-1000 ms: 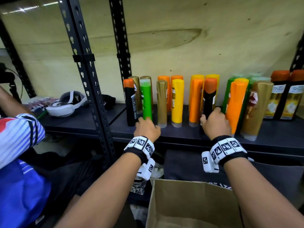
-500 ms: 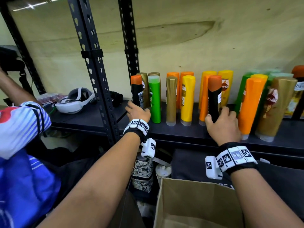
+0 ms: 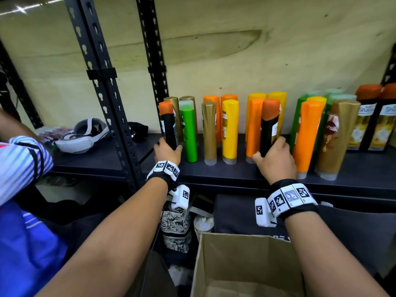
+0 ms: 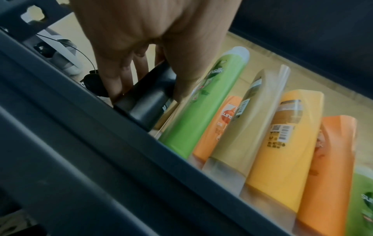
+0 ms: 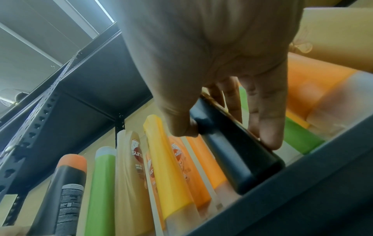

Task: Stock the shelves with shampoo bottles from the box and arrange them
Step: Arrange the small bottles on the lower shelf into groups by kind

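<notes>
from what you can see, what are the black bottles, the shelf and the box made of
Black bottles: look like smooth plastic with a slight sheen, orange caps, printed labels.
Shelf: likely metal with a matte black coat; the uprights are punched with keyhole slots. The board itself could be painted wood.
Box: brown cardboard, dull and fibrous, with a raw cut edge.

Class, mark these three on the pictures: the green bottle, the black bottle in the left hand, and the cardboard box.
green bottle (image 3: 188, 133), head view, middle of its body.
black bottle (image 3: 169, 131), head view, body above the left hand (image 3: 168, 152).
cardboard box (image 3: 242, 254), head view, bare back wall.
</notes>
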